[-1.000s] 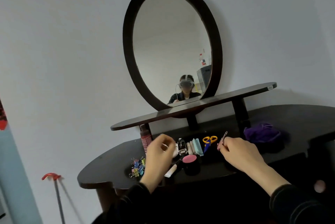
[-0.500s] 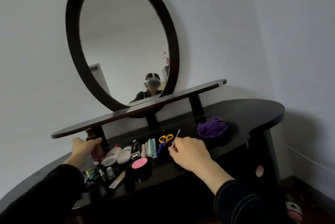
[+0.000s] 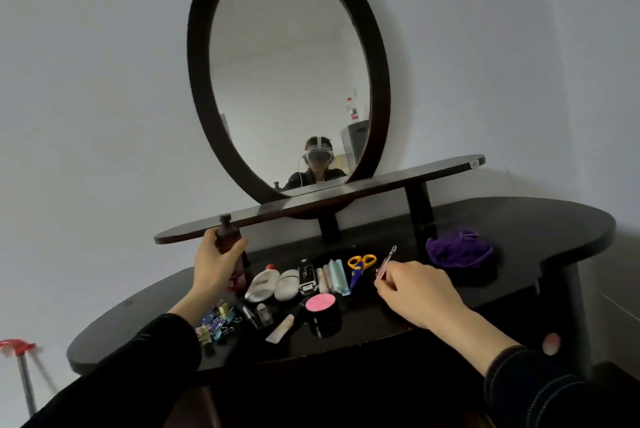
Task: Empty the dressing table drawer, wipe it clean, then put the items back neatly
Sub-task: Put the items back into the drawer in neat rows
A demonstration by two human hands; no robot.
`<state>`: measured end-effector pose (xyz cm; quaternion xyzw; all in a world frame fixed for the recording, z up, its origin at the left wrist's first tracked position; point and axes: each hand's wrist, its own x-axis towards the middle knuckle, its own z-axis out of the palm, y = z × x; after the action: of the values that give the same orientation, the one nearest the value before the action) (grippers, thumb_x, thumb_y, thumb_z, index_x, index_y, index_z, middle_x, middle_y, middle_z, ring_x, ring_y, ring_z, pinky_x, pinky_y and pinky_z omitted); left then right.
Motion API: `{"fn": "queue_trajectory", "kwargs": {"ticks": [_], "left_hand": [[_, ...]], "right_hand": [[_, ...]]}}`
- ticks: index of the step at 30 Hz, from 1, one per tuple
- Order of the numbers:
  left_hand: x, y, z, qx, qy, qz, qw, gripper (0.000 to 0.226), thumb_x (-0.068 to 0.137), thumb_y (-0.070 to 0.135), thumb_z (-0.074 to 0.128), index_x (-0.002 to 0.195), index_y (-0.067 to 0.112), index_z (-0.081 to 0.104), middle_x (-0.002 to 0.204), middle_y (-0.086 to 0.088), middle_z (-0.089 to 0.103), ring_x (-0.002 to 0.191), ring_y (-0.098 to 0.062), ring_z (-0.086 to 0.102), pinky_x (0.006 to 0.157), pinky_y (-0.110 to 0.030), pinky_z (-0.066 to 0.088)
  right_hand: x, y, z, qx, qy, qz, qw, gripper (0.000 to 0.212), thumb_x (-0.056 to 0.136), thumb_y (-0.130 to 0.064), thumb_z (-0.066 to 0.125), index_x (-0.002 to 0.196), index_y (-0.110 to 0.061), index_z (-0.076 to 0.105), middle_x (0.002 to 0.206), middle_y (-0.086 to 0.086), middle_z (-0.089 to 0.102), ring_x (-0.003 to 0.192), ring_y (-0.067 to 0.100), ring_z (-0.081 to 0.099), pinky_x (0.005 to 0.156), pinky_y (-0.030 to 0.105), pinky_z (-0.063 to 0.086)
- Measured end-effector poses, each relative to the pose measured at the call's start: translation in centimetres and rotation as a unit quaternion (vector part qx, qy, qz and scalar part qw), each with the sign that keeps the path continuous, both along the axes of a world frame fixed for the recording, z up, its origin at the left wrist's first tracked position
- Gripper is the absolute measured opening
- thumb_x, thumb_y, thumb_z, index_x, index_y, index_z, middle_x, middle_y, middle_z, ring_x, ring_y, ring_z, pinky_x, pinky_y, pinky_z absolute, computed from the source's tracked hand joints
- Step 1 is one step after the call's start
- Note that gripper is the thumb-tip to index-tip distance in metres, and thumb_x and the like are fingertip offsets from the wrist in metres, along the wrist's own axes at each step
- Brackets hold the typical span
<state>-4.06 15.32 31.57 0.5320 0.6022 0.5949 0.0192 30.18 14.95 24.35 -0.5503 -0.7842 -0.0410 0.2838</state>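
Observation:
My left hand (image 3: 214,263) grips a dark brown bottle (image 3: 229,238) standing at the left of the black dressing table top (image 3: 540,220). My right hand (image 3: 414,287) pinches a thin pink tool (image 3: 386,262) over the table's middle. Between the hands lie two white oval cases (image 3: 273,285), a black-and-white device (image 3: 306,276), pale tubes (image 3: 332,276), yellow-and-blue scissors (image 3: 358,266), a black jar with a pink lid (image 3: 322,313), a small white tube (image 3: 281,330) and several coloured binder clips (image 3: 216,322). The drawer itself is hidden in the dark below the table edge.
A crumpled purple cloth (image 3: 457,249) lies at the right of the table. A raised shelf (image 3: 398,182) and an oval mirror (image 3: 289,74) stand behind the items. A pink knob (image 3: 550,343) shows on the right cabinet front; a red-topped metal stand (image 3: 20,358) is at the far left.
My left hand moved from the small items to the brown bottle and closed round it. My right hand keeps pinching the pink tool. The view swung left and right.

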Motion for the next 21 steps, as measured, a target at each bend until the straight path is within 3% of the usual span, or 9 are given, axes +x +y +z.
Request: {"fn": "queue_trajectory", "kwargs": {"ticks": [3, 5, 8, 12, 15, 18, 21], "left_hand": [[0.2, -2.2, -0.1, 0.029, -0.058, -0.070, 0.995, 0.024, 0.090, 0.038, 0.072, 0.101, 0.021, 0.059, 0.089, -0.015, 0.069, 0.080, -0.032, 0.070, 0.074, -0.049, 0.060], [0.2, -2.9, -0.5, 0.031, -0.105, -0.100, 0.989, 0.027, 0.091, 0.043, 0.070, 0.098, 0.020, 0.058, 0.087, -0.020, 0.066, 0.069, -0.030, 0.069, 0.070, -0.049, 0.060], [-0.3, -3.0, -2.2, 0.049, -0.182, -0.115, 0.975, 0.033, 0.093, 0.049, 0.064, 0.101, 0.018, 0.056, 0.082, -0.017, 0.064, 0.059, -0.022, 0.066, 0.057, -0.038, 0.059], [-1.1, -2.8, -3.9, 0.111, -0.253, -0.098, 0.956, 0.030, 0.096, 0.052, 0.058, 0.100, 0.022, 0.055, 0.087, -0.022, 0.066, 0.064, -0.026, 0.069, 0.065, -0.043, 0.061], [-1.0, -2.6, -4.3, 0.161, -0.258, -0.070, 0.950, 0.026, 0.095, 0.051, 0.059, 0.096, 0.025, 0.055, 0.084, -0.019, 0.067, 0.072, -0.038, 0.068, 0.072, -0.054, 0.059], [-0.7, -2.5, -4.6, 0.203, -0.220, -0.033, 0.954, 0.023, 0.090, 0.054, 0.059, 0.102, 0.035, 0.053, 0.073, 0.006, 0.067, 0.062, -0.017, 0.067, 0.063, -0.039, 0.056], [-0.8, -2.4, -4.7, 0.212, -0.198, -0.021, 0.957, 0.032, 0.088, 0.058, 0.057, 0.114, 0.040, 0.048, 0.077, 0.004, 0.067, 0.067, -0.019, 0.069, 0.068, -0.047, 0.058]], "right_hand": [[-0.3, -0.8, 0.5, 0.065, 0.029, 0.007, 0.997, 0.031, 0.102, -0.053, 0.045, 0.086, -0.031, 0.058, 0.073, -0.011, 0.059, 0.068, 0.008, 0.060, 0.060, 0.033, 0.050], [-1.4, -1.5, 1.4, 0.108, 0.055, 0.026, 0.992, 0.028, 0.102, -0.050, 0.048, 0.082, -0.032, 0.053, 0.068, -0.012, 0.054, 0.062, 0.007, 0.057, 0.053, 0.026, 0.045], [-4.9, -1.7, 3.7, 0.085, 0.063, 0.057, 0.993, 0.022, 0.101, -0.049, 0.047, 0.088, -0.033, 0.051, 0.076, -0.015, 0.059, 0.067, 0.002, 0.057, 0.054, 0.023, 0.036], [-12.1, 0.0, 6.2, 0.020, 0.073, 0.125, 0.989, 0.012, 0.097, -0.046, 0.050, 0.089, -0.037, 0.052, 0.082, -0.015, 0.062, 0.074, 0.002, 0.058, 0.058, 0.027, 0.041], [-16.9, 2.4, 7.0, -0.081, 0.040, 0.128, 0.988, 0.015, 0.095, -0.047, 0.053, 0.099, -0.033, 0.054, 0.090, -0.011, 0.064, 0.082, 0.010, 0.062, 0.069, 0.036, 0.050], [-20.6, 4.5, 7.3, -0.117, -0.006, 0.108, 0.987, 0.035, 0.096, -0.052, 0.055, 0.117, -0.024, 0.054, 0.114, -0.006, 0.061, 0.103, 0.020, 0.061, 0.084, 0.040, 0.051], [-23.4, 5.9, 7.0, -0.132, -0.063, 0.072, 0.987, 0.046, 0.094, -0.061, 0.053, 0.120, -0.022, 0.052, 0.113, -0.001, 0.060, 0.100, 0.021, 0.060, 0.073, 0.035, 0.045]]}}
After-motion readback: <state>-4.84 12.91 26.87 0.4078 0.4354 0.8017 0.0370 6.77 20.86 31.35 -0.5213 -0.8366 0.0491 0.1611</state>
